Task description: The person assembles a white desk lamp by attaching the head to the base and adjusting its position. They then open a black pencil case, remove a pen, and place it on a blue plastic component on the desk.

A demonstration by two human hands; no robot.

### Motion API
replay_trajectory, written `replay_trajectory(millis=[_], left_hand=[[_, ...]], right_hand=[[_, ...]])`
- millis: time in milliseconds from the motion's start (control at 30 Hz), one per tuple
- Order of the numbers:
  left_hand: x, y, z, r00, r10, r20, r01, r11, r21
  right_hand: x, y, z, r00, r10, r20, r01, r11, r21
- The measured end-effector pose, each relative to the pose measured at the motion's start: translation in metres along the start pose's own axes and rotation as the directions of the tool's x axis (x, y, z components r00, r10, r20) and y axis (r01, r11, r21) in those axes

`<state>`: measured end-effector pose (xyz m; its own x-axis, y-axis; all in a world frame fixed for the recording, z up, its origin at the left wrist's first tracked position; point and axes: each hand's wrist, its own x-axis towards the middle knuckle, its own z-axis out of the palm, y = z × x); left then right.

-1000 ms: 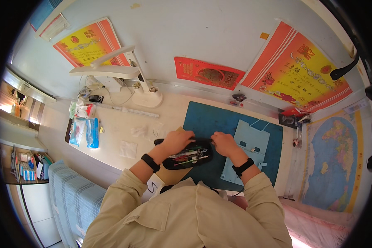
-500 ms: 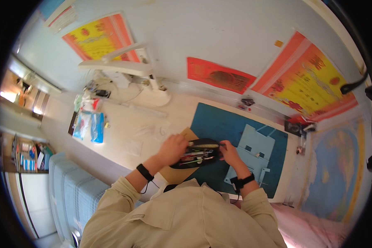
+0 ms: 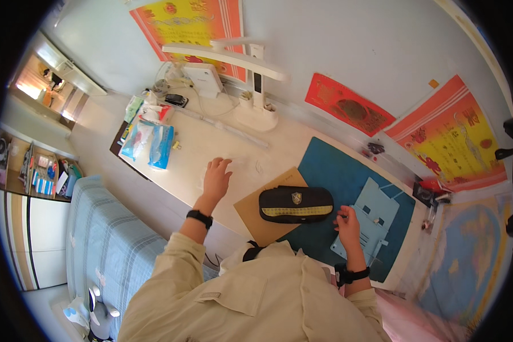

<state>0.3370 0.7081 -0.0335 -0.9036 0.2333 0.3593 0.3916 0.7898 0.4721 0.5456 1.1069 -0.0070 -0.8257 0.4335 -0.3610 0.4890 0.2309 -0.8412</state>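
A black pencil case (image 3: 296,196) with a yellow front strip and a small crest lies closed, its lid down. It rests partly on a brown paper folder (image 3: 251,211) and partly on a dark teal mat (image 3: 319,165). My left hand (image 3: 215,181) is off to the left of the case, above the white desk, fingers loosely extended and holding nothing. Thin clear plastic shows faintly beside it. To the right of the case, my right hand (image 3: 347,225) hovers with loosely bent fingers, apart from the case and at the edge of a light blue plastic stand (image 3: 370,214).
A white desk lamp (image 3: 259,108) stands at the back of the desk (image 3: 176,194). Blue and white packets (image 3: 154,145) sit at the far left, near a black device (image 3: 176,100). A bed with a blue plaid cover (image 3: 105,228) is left of the desk.
The pencil case, open with pens showing before, is now closed. Both hands have let go of it; the left has moved left, the right to the right. The view has shifted left.
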Motion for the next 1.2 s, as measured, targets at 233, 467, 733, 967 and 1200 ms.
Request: replay_trajectory(millis=[233,467,733,967,1200], left_hand=[[0.052,0.016,0.011,1.000,-0.022,0.011,0.021,1.000,0.021],[-0.023,0.144,0.000,0.734,0.592,0.332,-0.460,0.794,-0.398],[-0.060,0.119,-0.003,0.959,0.129,0.251,0.034,0.830,-0.557],[-0.076,0.091,0.016,0.587,-0.297,0.753,0.799,0.365,-0.478],[-0.073,0.089,0.033,0.436,-0.167,0.884,0.862,-0.204,-0.464]], right_hand=[[-0.030,-0.040,0.020,0.959,-0.201,-0.198,0.196,0.980,-0.044],[-0.049,-0.072,0.091,0.933,-0.013,0.360,-0.275,0.621,0.734],[-0.029,-0.048,0.085,0.942,0.045,0.333,-0.328,0.344,0.880],[-0.016,-0.060,0.062,0.991,-0.055,-0.120,0.102,0.894,0.437],[-0.004,-0.047,0.124,0.796,-0.582,0.164,0.565,0.620,-0.544]])
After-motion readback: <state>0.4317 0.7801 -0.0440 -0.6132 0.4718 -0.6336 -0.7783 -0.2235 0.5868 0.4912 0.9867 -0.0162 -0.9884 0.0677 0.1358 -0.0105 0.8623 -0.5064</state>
